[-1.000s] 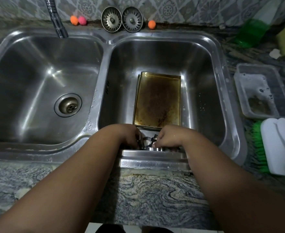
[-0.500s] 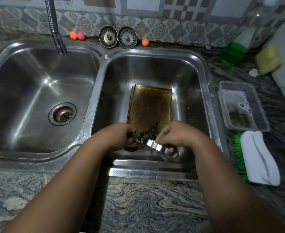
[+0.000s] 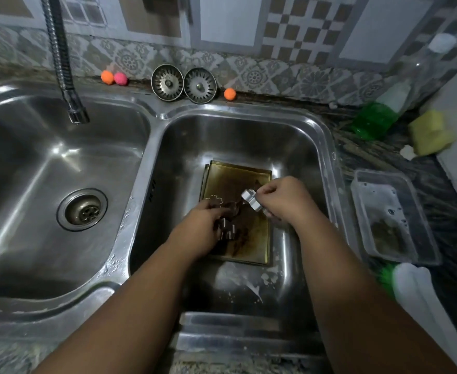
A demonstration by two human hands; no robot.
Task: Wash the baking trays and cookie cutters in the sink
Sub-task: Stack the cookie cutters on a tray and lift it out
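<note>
A stained, golden-brown baking tray [image 3: 251,238] lies flat on the bottom of the right sink basin [image 3: 297,147]. My left hand [image 3: 204,228] is low over the tray and grips several metal cookie cutters [image 3: 227,229]. One flower-shaped cutter [image 3: 214,198] lies on the tray just beyond its fingers. My right hand [image 3: 284,199] is above the tray's right edge and pinches a shiny metal cookie cutter [image 3: 251,201].
The left basin [image 3: 46,184] has a drain [image 3: 83,210], with the faucet [image 3: 65,66] above it. Two strainers [image 3: 184,85] lean on the back ledge. On the right counter are a plastic container [image 3: 392,217], a scrub brush [image 3: 421,300], a green soap bottle [image 3: 375,117] and a yellow sponge [image 3: 429,136].
Both hands have lifted the cutters from the near end of the basin and moved away from me over the tray. The view has tilted upward.
</note>
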